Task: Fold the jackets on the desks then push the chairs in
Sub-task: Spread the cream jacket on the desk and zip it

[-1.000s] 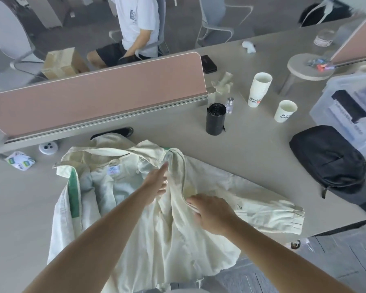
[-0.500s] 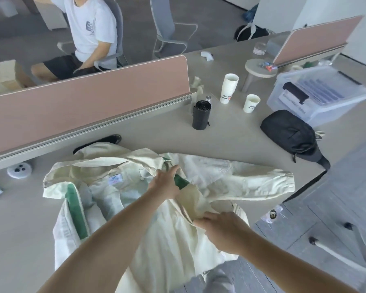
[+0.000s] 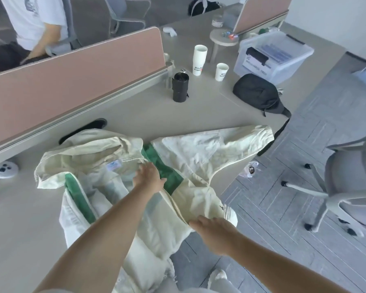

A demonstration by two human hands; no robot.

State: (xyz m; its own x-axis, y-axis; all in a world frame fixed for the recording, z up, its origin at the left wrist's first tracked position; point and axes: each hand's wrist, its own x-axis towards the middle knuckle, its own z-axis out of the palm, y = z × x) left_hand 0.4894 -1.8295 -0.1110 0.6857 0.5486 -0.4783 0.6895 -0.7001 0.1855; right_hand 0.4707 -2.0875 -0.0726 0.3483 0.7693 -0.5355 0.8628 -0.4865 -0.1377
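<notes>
1. The left hand (image 3: 149,176) lies on the cream jacket (image 3: 199,153) near the collar, with the arm stretched forward. Its fingertips are at the zipper edge beside the green lining. Whether it pinches the cloth I cannot tell.
2. The right hand (image 3: 211,230) is nearer to the body, its fingers curled under the front edge of the jacket and gripping it.
3. The jacket lies open on the desk (image 3: 135,111) with the lining up. Its lower part hangs over the near edge, and one sleeve reaches the right corner.
4. The neck label (image 3: 114,166), the print on the paper cups (image 3: 200,57) and the sheet on the clear box (image 3: 283,60) are too blurred to read.
5. Bare desk lies between the jacket and the black roll (image 3: 180,87). The chair (image 3: 351,187) stands well apart from the desk, on the carpet.
</notes>
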